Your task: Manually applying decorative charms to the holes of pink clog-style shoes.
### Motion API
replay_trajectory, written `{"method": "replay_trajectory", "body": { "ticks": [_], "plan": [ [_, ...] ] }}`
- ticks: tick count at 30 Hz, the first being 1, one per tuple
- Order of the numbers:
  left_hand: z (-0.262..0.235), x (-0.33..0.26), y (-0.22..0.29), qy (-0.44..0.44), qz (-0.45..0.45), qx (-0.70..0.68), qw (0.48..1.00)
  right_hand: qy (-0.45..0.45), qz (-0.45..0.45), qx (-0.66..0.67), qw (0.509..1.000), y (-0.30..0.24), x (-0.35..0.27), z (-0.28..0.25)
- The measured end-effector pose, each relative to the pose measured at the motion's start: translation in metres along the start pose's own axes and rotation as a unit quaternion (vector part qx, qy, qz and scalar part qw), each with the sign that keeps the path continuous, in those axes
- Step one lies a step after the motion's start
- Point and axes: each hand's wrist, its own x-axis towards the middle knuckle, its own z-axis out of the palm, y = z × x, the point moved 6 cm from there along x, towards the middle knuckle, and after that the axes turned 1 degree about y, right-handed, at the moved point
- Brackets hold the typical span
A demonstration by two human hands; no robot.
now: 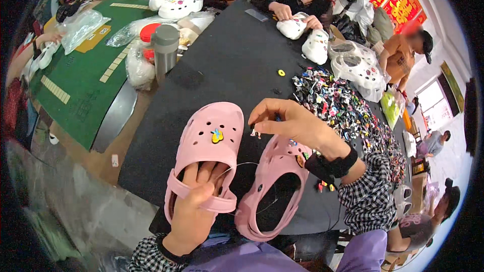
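Note:
My left hand (189, 221) reaches into the opening of a pink clog (229, 121), fingers inside and thumb over the heel strap, gripping it. A yellow and blue shoe charm (217, 136) sits in one of that clog's holes. Above the toe of a second pink clog (274, 157), my right hand (302, 128) pinches a small black and white shoe charm (255, 132), its exact shape partly covered by the fingers. The second clog lies on the black table and carries a few charms near its right side. A thin clear thread runs between the clogs.
A big pile of mixed charms (335, 103) spreads along the right, with a yellow flower charm (281, 73) apart from it. White clogs (315, 48) and a bagged pair (359, 68) lie beyond. A steel flask (165, 53) stands left. Several people work around the tables.

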Motion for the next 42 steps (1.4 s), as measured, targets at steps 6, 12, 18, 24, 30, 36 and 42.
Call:
{"method": "replay_trajectory", "body": {
  "ticks": [6, 12, 18, 24, 30, 36, 42],
  "plan": [
    [-0.001, -0.004, 0.001, 0.016, -0.026, -0.016, 0.999, 0.013, 0.006, -0.045, 0.999, -0.002, 0.011, 0.006],
    [-0.003, -0.003, 0.001, -0.001, -0.019, -0.022, 1.000, 0.013, 0.011, -0.060, 0.998, 0.002, 0.018, 0.009],
    [-0.004, -0.006, 0.003, -0.012, -0.023, -0.045, 0.999, 0.016, 0.036, -0.097, 0.994, -0.001, 0.025, 0.018],
    [-0.004, -0.007, 0.006, -0.022, -0.032, -0.078, 0.996, 0.014, 0.057, -0.141, 0.988, -0.003, 0.027, 0.020],
    [-0.003, -0.010, 0.010, -0.027, -0.020, -0.068, 0.997, 0.022, 0.061, -0.148, 0.987, -0.008, 0.023, 0.021],
    [-0.002, -0.014, 0.015, -0.028, -0.014, -0.068, 0.997, 0.019, 0.076, -0.135, 0.988, -0.011, 0.024, 0.022],
    [-0.004, -0.018, 0.017, -0.031, -0.020, -0.067, 0.997, 0.008, 0.080, -0.165, 0.983, -0.012, 0.025, 0.026]
  ]
}}
